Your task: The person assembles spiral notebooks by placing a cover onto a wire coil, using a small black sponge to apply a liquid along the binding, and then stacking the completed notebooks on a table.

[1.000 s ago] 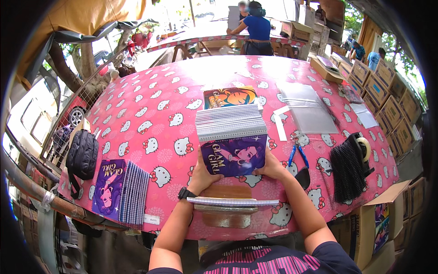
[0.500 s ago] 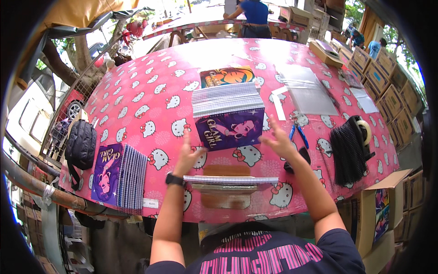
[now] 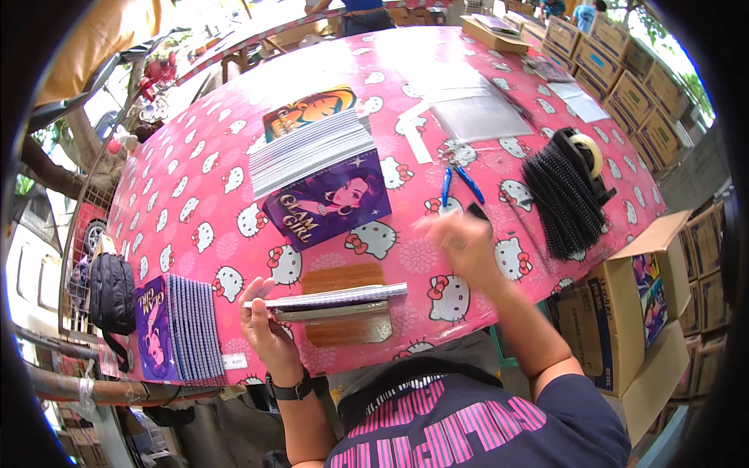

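A thin stack of sheets (image 3: 339, 296) stands edge-up across a brown wooden board with a metal bar (image 3: 343, 313) close in front of me. My left hand (image 3: 268, 327) is at the stack's left end, thumb and fingers apart, seemingly touching it. To the right my right hand (image 3: 462, 246) hovers over the table, smeared by motion, so its fingers cannot be read. Just beyond it lie a black object (image 3: 477, 211), partly hidden by the hand, and blue-handled pliers (image 3: 462, 186). Ahead is a pile of purple-covered notebooks (image 3: 331, 195), pages fanned at the back.
Spiral-bound notebooks (image 3: 191, 327) and a black backpack (image 3: 113, 292) sit at the left. On the right lie black binding coils (image 3: 558, 195), a tape roll (image 3: 587, 156) and clear plastic sheets (image 3: 480, 117). An open carton (image 3: 593, 327) stands beside the pink-covered table (image 3: 413, 257).
My view has swung, shifting the table leftward. My left hand has come back from the notebook pile to the sheet stack's left end. My right hand has left the pile and moved toward the black object.
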Motion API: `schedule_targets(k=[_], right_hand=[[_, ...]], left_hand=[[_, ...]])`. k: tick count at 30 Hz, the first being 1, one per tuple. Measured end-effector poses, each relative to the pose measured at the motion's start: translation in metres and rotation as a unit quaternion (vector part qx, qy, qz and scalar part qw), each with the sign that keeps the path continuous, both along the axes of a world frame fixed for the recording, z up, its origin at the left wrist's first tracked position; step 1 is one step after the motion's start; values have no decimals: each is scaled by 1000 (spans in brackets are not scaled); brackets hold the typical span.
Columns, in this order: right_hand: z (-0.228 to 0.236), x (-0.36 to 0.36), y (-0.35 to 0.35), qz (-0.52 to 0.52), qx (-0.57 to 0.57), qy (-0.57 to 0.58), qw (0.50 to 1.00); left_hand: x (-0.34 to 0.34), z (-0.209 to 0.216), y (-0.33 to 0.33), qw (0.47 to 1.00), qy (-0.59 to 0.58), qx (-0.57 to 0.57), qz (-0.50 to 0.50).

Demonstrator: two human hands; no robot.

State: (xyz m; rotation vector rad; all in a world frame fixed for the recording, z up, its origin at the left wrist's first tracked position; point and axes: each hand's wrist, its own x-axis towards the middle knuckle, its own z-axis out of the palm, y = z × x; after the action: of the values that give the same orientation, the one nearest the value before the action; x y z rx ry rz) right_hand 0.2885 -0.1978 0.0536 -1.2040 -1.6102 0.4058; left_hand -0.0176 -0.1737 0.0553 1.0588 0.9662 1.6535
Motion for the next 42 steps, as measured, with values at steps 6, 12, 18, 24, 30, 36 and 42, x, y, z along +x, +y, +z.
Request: schedule_targets(k=[6,12,18,24,30,36,42], right_hand=[[-62,152,-10,-414,-158,-276,853],[4,98,-24,-226,-167,-61,958],[65,-4,-50,81,-164,51,982],[60,-15,-41,108,-100,1,989],[61,-15,-38,71,-85,-12,994],[61,-12,-37,140,-138,21,980],[56,-13,-36,150,-82,21,985]], left_hand=[[17,9,4,999,29,2,30],[37,33,-21,884,385,191,182],[76,40,-35,786,545,288,-37],[81,39,-28,821,478,310,-42],[80,35,-28,823,465,322,-49],[79,36,-28,826,461,322,-43],[79,37,-28,821,463,330,-49]])
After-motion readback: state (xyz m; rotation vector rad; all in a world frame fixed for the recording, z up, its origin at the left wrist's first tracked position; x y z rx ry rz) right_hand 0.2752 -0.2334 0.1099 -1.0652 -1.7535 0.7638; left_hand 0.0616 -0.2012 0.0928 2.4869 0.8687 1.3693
